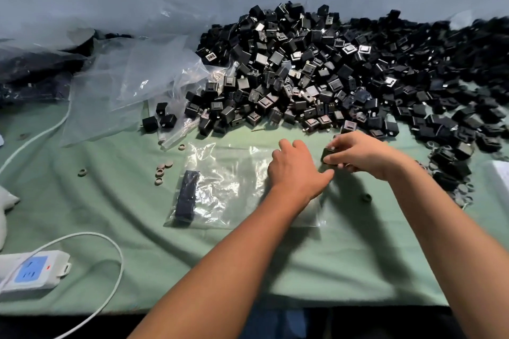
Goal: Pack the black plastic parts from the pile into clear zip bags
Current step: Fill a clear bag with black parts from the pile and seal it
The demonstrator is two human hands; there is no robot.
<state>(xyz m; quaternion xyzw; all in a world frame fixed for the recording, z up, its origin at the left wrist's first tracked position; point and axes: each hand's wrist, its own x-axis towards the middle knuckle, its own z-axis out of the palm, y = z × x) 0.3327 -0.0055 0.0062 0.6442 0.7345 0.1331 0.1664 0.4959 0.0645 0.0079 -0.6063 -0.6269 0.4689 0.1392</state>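
Two hands meet over a clear zip bag [234,187] on the green desk [344,256]: the right hand [360,155] pinches a black part [327,158], and the left hand [296,170] rests with loose fingers on the bag's right end. Black parts [188,198] lie inside at its left; the pile [316,74] is just behind.

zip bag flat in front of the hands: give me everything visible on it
The zip bag is clear, glossy, wrinkled thin plastic, lying flat on the green cloth just in front of the pile. A row of black parts sits inside against its left end; the rest looks empty. The left hand rests on its right end, where the opening seems to be. The right hand holds a black part right beside it. Whether the zip is open cannot be told.
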